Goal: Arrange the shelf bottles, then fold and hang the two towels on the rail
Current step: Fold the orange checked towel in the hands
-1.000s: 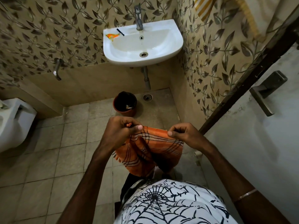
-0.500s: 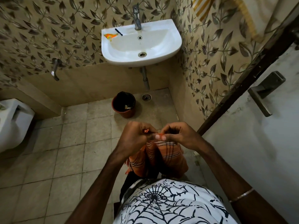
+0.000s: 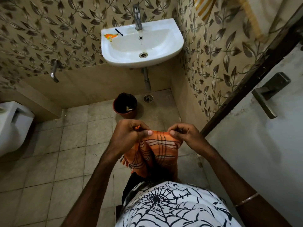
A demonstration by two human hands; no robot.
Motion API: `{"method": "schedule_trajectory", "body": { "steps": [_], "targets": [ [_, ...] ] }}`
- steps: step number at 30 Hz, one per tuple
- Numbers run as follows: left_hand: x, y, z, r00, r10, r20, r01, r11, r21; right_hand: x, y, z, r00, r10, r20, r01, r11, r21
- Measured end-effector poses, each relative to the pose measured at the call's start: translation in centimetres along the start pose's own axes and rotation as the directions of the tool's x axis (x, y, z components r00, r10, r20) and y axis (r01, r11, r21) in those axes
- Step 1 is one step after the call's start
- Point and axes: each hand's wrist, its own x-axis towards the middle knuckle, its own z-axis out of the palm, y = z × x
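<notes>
Head view: both hands, left (image 3: 131,133) and right (image 3: 183,135), pinching towel (image 3: 157,151) top edge; loose pinch risks misaligned fold or drop to floor (image 3: 49,161).

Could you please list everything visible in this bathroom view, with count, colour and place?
towel: one, orange with dark stripes, held up over the floor
second towel: one, cream and yellow, hanging top right
sink: one, white, on far wall
tap: one, metal, on sink
bin: one, brown, below sink
floor drain: one, beside bin
toilet: one, white, left edge
door handle: one, grey, right
left hand: pinches towel's top edge
right hand: pinches towel's top edge
</notes>
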Motion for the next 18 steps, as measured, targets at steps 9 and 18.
{"method": "schedule_trajectory", "body": {
  "steps": [9, 18],
  "targets": [
    [0.5, -1.2, -1.8, 0.995, -0.091, -0.046, 0.097, 0.985, 0.144, -0.3, -2.3, -0.9, 0.995, 0.05, 0.081, -0.044, 0.996, -0.073],
    [0.3, 0.0, 2.5, 0.975, 0.015, 0.222, -0.048, 0.988, 0.146, 0.5, -3.9, 1.2, 0.985, -0.037, 0.171, 0.053, 0.995, -0.089]
  ]
}}
